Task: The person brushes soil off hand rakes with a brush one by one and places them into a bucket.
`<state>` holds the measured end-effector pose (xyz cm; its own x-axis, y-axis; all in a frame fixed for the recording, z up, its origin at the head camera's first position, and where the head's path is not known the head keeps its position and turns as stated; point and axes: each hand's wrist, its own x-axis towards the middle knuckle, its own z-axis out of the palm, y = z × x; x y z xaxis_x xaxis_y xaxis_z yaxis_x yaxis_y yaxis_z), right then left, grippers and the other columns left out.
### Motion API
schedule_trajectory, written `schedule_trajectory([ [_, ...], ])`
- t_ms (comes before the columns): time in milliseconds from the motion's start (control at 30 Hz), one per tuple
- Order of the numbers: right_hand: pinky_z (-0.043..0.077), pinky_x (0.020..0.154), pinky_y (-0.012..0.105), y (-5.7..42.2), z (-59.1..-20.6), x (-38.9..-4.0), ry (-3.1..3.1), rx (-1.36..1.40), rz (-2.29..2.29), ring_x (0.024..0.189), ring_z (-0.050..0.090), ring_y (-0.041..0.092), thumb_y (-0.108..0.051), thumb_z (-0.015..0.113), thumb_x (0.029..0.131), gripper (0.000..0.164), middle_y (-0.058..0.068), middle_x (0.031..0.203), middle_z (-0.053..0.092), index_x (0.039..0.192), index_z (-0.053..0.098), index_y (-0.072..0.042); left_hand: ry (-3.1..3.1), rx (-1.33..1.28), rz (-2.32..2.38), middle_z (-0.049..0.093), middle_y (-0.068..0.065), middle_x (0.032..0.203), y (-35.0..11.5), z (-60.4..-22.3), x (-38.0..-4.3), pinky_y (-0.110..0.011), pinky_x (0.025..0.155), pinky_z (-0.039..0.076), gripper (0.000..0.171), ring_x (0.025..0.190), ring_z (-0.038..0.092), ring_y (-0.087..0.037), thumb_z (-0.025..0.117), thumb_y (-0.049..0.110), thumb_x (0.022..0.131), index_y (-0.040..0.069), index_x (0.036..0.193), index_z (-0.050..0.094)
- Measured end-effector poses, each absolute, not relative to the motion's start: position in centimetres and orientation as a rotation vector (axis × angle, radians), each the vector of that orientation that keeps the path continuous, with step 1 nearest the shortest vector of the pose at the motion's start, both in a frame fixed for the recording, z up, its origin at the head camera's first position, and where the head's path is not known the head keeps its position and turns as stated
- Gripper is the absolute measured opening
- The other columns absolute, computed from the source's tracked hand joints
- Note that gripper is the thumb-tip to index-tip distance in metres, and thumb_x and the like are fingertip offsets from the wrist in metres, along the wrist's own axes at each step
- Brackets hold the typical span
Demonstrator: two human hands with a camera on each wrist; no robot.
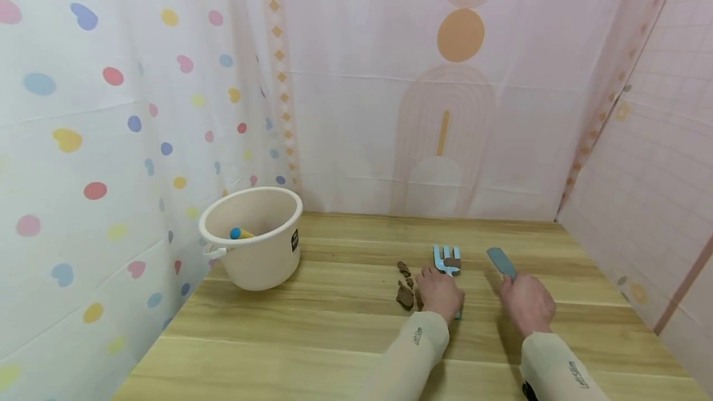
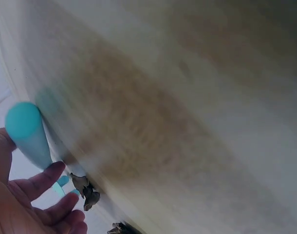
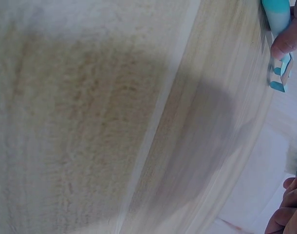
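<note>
My left hand (image 1: 440,293) holds the handle of a small blue toy garden fork (image 1: 439,258), thumb on one side and fingers on the other. Its rounded teal handle end (image 2: 24,122) shows in the left wrist view. A brown patch covers part of the tines. Beside the left hand, several brown dirt-like clumps (image 1: 405,297) lie on the wooden table. My right hand (image 1: 529,303) grips a grey-blue brush (image 1: 501,262) above the table, to the right of the fork. Pale bristles show on it at the edge of the right wrist view.
A cream bucket (image 1: 259,265) with a side handle stands at the table's back left. Inside it rests a blue-and-yellow item (image 1: 241,234), mostly hidden. Patterned curtains (image 1: 345,129) hang along the back and both sides of the wooden table (image 1: 267,339).
</note>
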<state>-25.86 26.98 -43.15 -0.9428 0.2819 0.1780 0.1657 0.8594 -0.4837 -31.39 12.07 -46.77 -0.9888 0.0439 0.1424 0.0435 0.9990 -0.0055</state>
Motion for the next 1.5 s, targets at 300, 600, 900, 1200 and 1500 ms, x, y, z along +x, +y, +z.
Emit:
schedule_trajectory([
  [300,0.038,0.048,0.037,26.9,-43.2,-25.9,-2.81,-0.346,0.657,0.058,0.049,0.026,-0.027,0.043,0.101,0.039,0.01,0.064,0.048,0.068,0.046,-0.007,-2.928,-0.074,0.074,0.057,-0.005,0.092,10.9,-45.9,-31.7,-0.038,0.08,0.041,0.032,0.089,0.05,-0.02,0.059,0.043,0.094,0.014,0.084,0.07],
  [600,0.04,0.049,0.038,26.7,-43.0,-26.0,-2.799,-0.329,0.681,0.058,0.05,0.026,-0.028,0.043,0.101,0.039,0.012,0.065,0.05,0.069,0.047,-0.007,-2.911,-0.188,-0.02,0.053,-0.001,0.077,8.2,-43.4,-31.9,-0.036,0.073,0.044,0.035,0.08,0.051,-0.017,0.063,0.038,0.091,0.019,0.063,0.056],
  [900,0.037,0.048,0.037,24.9,-42.5,-26.1,-2.758,-0.256,0.715,0.057,0.048,0.025,-0.028,0.045,0.101,0.037,0.007,0.063,0.048,0.069,0.046,-0.009,-2.87,-0.279,-0.191,0.053,0.006,0.063,3.2,-42.5,-32.2,-0.033,0.064,0.046,0.039,0.066,0.055,-0.015,0.064,0.04,0.094,0.02,0.061,0.054],
  [1200,0.037,0.045,0.037,22.6,-42.3,-26.1,-2.698,-0.162,0.729,0.056,0.048,0.024,-0.027,0.051,0.099,0.034,0.004,0.061,0.048,0.069,0.049,-0.01,-2.777,-0.375,-0.519,0.044,0.006,0.051,-2.7,-41.0,-31.4,-0.027,0.047,0.037,0.038,0.046,0.041,-0.01,0.067,0.026,0.092,0.017,0.06,0.05],
  [1500,0.033,0.044,0.032,19.5,-41.8,-26.3,-2.691,-0.105,0.77,0.052,0.044,0.02,-0.026,0.053,0.099,0.03,0.003,0.06,0.045,0.075,0.053,-0.009,-2.655,-0.388,-0.592,0.049,0.004,0.057,-7.1,-40.3,-29.6,-0.042,0.068,0.042,0.034,0.065,0.049,-0.02,0.071,0.024,0.087,0.016,0.058,0.057],
])
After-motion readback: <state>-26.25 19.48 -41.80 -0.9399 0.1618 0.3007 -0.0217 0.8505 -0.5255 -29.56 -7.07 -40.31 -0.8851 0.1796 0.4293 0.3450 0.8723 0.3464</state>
